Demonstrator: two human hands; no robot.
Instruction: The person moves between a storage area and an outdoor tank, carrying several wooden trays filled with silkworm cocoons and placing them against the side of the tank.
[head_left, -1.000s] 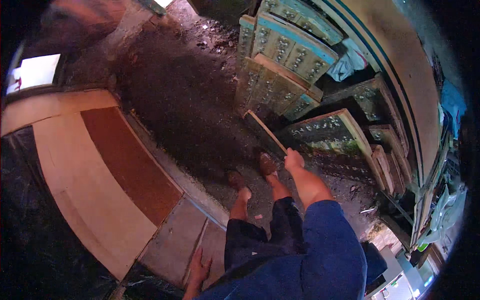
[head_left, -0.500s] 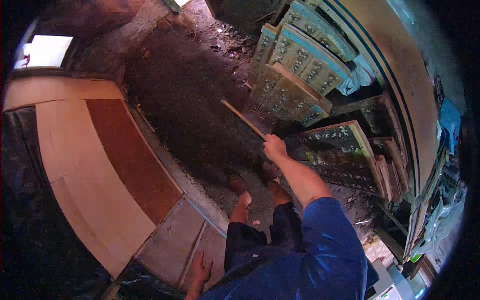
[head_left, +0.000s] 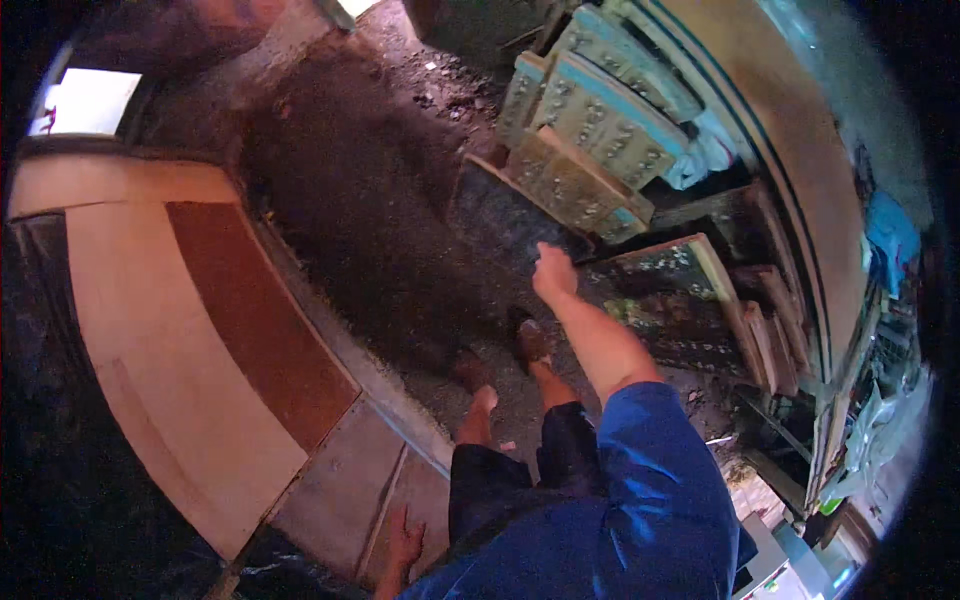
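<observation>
My right hand (head_left: 553,272) is stretched forward and grips the near edge of a dark flat panel (head_left: 500,215), which is tilted up off the ground with its broad face showing. The panel stands in front of a stack of teal carved wooden panels (head_left: 600,125) leaning at the right. My left hand (head_left: 405,538) hangs low at the bottom edge, fingers apart, resting against a grey slab (head_left: 335,490). My two feet (head_left: 530,342) stand on the dirt floor just below the panel.
Large pale and red-brown boards (head_left: 240,315) lie across the left. Dark dirt floor (head_left: 350,200) stretches ahead. A framed carved panel (head_left: 665,270) and more wooden frames (head_left: 760,340) crowd the right. Cloth and clutter hang at the far right.
My right hand has pulled the dark panel away from the stack and turned it from edge-on to face-up, swinging it to the left. The left hand has stayed low.
</observation>
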